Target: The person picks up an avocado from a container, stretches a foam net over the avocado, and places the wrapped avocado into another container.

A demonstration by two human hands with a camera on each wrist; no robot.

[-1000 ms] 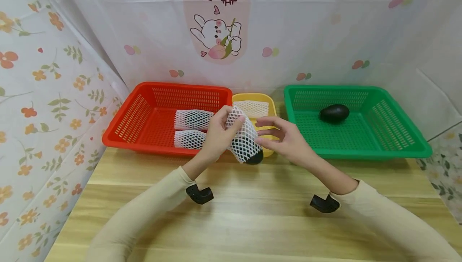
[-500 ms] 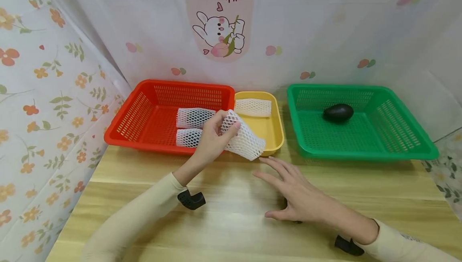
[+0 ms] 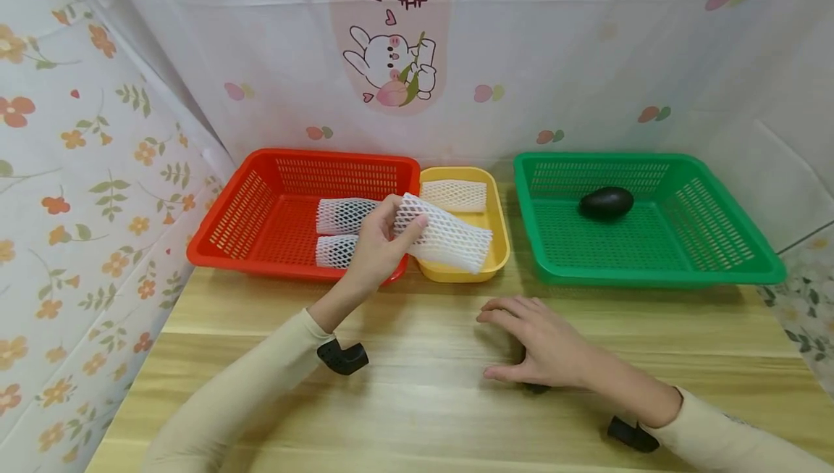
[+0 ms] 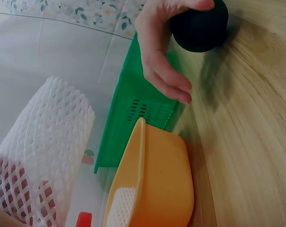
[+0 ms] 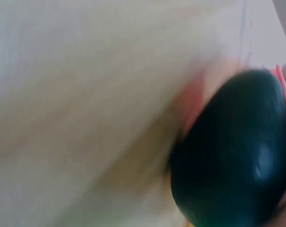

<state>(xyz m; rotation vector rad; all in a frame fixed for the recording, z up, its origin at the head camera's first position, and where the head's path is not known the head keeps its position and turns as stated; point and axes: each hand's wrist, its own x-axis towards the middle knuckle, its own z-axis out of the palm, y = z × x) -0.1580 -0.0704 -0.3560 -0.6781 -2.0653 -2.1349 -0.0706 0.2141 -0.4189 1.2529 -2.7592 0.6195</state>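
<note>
In the head view my left hand (image 3: pixel 378 245) pinches one end of a white foam net sleeve (image 3: pixel 449 235) above the yellow basket. No dark fruit shows through its mesh, and its other end points right. My right hand (image 3: pixel 547 346) is low over the table, its fingers and thumb curved about a dark avocado (image 5: pixel 232 156), mostly hidden beneath the palm in the head view. From the left wrist view, the avocado's rounded end (image 4: pixel 199 28) shows under the thumb, with its shadow on the wood close by.
The red basket (image 3: pixel 247 266) at left holds two dark fruits in white nets (image 3: pixel 345 216). A yellow basket (image 3: pixel 502 241) contains another white net (image 3: pixel 456 194). In the green basket (image 3: pixel 651 277) at right lies a bare avocado (image 3: pixel 607 203). Wooden table (image 3: pixel 417 400) spans the front.
A second ago the dark avocado sat inside the net sleeve; now it is out, under my right hand, which has moved down and right. The sleeve in my left hand has swung toward level.
</note>
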